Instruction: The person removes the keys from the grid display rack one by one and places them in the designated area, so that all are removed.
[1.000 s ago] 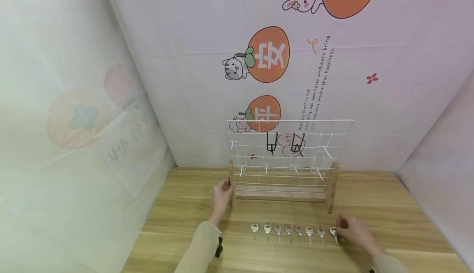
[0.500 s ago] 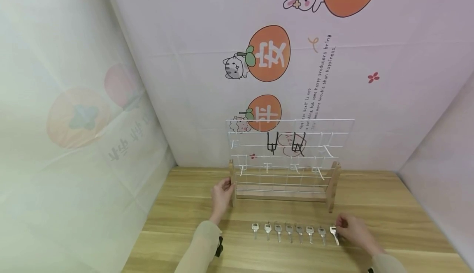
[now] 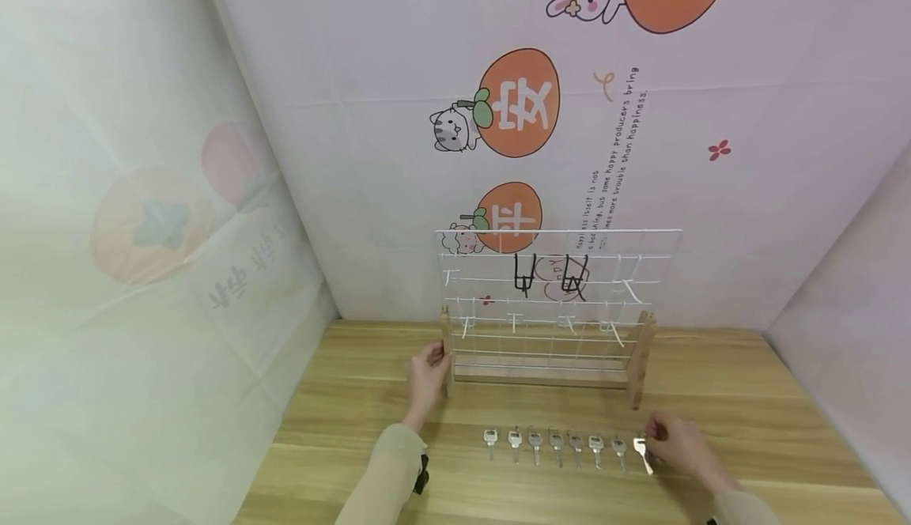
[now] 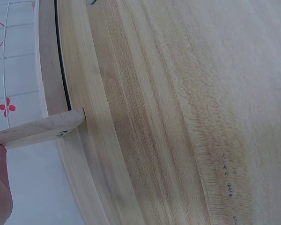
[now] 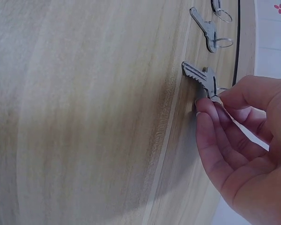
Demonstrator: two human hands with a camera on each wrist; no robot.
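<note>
A wire-grid rack with wooden ends [image 3: 640, 363] stands towards the back of the table. My left hand [image 3: 427, 371] grips its left wooden post [image 3: 446, 327], which juts past the fingers [image 4: 1, 164] in the left wrist view. With thumb and fingertips, my right hand [image 3: 679, 442] pinches the rightmost key [image 3: 643, 454] of a row in front of the rack. In the right wrist view that silver key [image 5: 203, 80] points its toothed blade away from the fingers, its head and part of its ring hidden by them. A neighbouring key [image 5: 207, 33] lies flat with its ring.
More silver keys [image 3: 535, 440] lie in a spaced row to the left. Two black hooks [image 3: 524, 281] and several white hooks [image 3: 514, 321] hang on the grid. A printed cloth wall [image 3: 384, 193] rises behind the table, with pale walls at both sides.
The key in my right hand has tilted slightly and now catches the light, its blade a little lower in view. My left hand stays on the post.
</note>
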